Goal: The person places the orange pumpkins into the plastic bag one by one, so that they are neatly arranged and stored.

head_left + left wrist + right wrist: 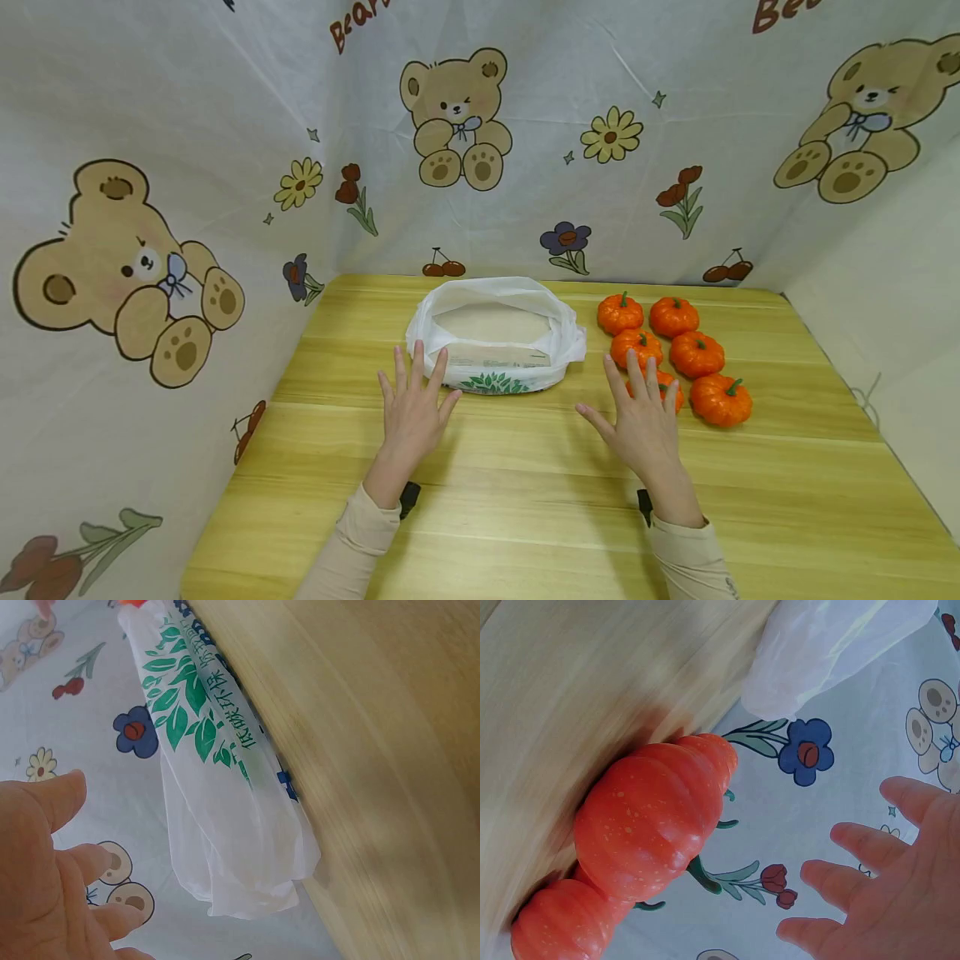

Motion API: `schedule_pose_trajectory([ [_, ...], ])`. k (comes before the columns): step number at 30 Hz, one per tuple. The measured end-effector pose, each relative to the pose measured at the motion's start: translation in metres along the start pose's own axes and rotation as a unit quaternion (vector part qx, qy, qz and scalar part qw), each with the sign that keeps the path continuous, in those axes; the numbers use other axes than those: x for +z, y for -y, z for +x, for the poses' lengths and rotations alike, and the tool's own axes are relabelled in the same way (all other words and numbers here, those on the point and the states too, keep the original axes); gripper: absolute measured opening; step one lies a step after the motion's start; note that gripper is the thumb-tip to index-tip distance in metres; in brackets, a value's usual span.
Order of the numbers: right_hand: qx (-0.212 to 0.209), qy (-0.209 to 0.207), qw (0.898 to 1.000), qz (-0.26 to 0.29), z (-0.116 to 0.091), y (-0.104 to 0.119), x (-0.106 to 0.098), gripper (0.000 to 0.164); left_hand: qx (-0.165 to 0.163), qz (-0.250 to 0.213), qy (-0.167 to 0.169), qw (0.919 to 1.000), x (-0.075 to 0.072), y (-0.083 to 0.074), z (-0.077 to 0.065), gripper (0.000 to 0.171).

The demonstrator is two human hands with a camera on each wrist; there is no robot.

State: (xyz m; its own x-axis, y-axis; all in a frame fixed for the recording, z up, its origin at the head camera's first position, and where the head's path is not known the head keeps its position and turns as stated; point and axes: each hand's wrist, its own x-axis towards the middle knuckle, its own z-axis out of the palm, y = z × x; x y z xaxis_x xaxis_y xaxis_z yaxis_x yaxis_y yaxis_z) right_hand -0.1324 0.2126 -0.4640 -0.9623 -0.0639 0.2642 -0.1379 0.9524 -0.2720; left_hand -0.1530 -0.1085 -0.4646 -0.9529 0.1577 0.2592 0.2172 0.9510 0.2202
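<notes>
A white plastic bag (570, 333) sits on the wooden surface (510, 500), its mouth gaping upward. A print of green leaves (180, 724) covers its near side, and below it the characters 低碳环保 (238, 718) can be read; the writing that follows is unclear, and the blue lettering (286, 784) at the bottom is partly hidden. Taking the bag as the clock's centre, six orange pumpkins (697, 356) with green stems cluster at 3 o'clock. The left hand (416, 412) is released at 7 o'clock, fingers spread, just beside the bag but apart from it. The right hand (645, 421) is likewise released at 4 o'clock, its spread fingers near the pumpkins. At 12 o'clock, a cloth (525, 217) shows bears and flowers; brown lettering (360, 21) at 11 o'clock reads "Bear" before the top of the head view cuts it off
</notes>
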Motion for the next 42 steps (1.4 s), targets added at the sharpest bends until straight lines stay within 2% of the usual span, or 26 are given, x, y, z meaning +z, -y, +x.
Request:
schedule_pose_trajectory([
  [6,-0.001,-0.004,1.000,0.003,-0.001,0.000,0.000,0.086,-0.002,0.000,0.000,1.0000,-0.001,-0.001,0.000,0.065],
  [10,-0.008,-0.026,0.999,0.022,-0.001,-0.001,-0.002,0.086,-0.002,-0.005,0.008,1.0000,-0.014,-0.005,-0.002,0.065],
  [14,-0.031,-0.088,0.994,0.054,0.000,-0.007,-0.003,0.084,-0.003,-0.045,0.010,0.9989,-0.037,-0.009,0.003,0.066],
  [17,-0.049,-0.134,0.985,0.095,0.000,-0.014,-0.005,0.082,-0.012,-0.116,-0.020,0.9930,-0.049,-0.008,0.013,0.066],
  [19,-0.054,-0.157,0.978,0.128,0.000,-0.020,-0.007,0.081,-0.022,-0.175,-0.059,0.9826,-0.052,-0.004,0.022,0.065],
  [20,-0.054,-0.168,0.974,0.145,-0.001,-0.023,-0.008,0.080,-0.029,-0.208,-0.080,0.9744,-0.050,-0.001,0.027,0.063],
  [25,-0.046,-0.234,0.950,0.201,0.000,-0.044,-0.019,0.077,-0.088,-0.347,-0.158,0.9204,-0.032,0.016,0.050,0.054],
  [27,-0.037,-0.252,0.943,0.213,0.001,-0.054,-0.027,0.074,-0.117,-0.379,-0.174,0.9013,-0.021,0.024,0.057,0.051],
  [29,-0.020,-0.263,0.939,0.222,0.002,-0.067,-0.035,0.073,-0.146,-0.400,-0.183,0.8864,-0.008,0.031,0.062,0.050],
  [31,0.023,-0.252,0.938,0.237,0.002,-0.081,-0.043,0.076,-0.175,-0.413,-0.183,0.8750,0.005,0.037,0.065,0.050],
  [36,0.145,-0.190,0.938,0.253,-0.001,-0.118,-0.056,0.080,-0.229,-0.441,-0.161,0.8530,0.030,0.047,0.067,0.051],
  [39,0.179,-0.155,0.940,0.246,-0.002,-0.136,-0.057,0.084,-0.249,-0.456,-0.152,0.8408,0.039,0.049,0.067,0.052],
  [42,0.208,-0.120,0.938,0.249,-0.004,-0.149,-0.055,0.091,-0.258,-0.462,-0.153,0.8347,0.042,0.048,0.069,0.052],
])
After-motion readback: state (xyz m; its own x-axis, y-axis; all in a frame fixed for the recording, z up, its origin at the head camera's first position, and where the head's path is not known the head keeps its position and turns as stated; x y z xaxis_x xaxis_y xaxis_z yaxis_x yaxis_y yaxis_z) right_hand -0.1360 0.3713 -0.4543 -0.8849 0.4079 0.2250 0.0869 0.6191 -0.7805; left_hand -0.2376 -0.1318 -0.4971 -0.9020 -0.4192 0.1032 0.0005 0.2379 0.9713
